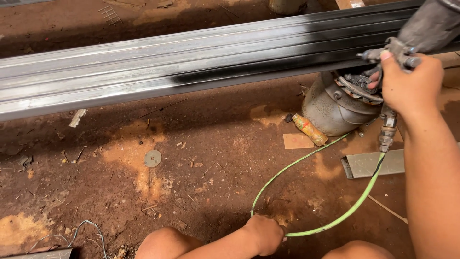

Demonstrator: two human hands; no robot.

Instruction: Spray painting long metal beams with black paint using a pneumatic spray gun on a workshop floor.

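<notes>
Reddish-brown dirt floor (pixel 201 192) fills most of the view, strewn with chips, splinters and pale sandy patches. At the bottom edge, 2 bare knees show, and between them the left hand (pixel 265 234) rests low near the ground, fingers clenched around a green air hose (pixel 352 211). From that fist the hose loops in 2 strands, 1 curving up toward the centre right, the other rising to a metal fitting under the spray gun (pixel 390 55). In the lower left corner, a bit of thin wire (pixel 91 228) lies by a dark metal edge. Left of centre, a small round metal disc (pixel 153 158) sits flat in the dirt. Further up on the right, a short piece of metal channel (pixel 371 163) lies on the ground, beside a rounded grey tank (pixel 330 108) with a yellowish plastic bottle (pixel 309 129) leaning at its foot. Above these, the right hand (pixel 409 84) grips the spray gun's handle, one finger curled over the trigger, nozzle pointing left. Across the upper frame run long steel tubes (pixel 143 67), bare grey on the left, coated black on the right near the gun.
</notes>
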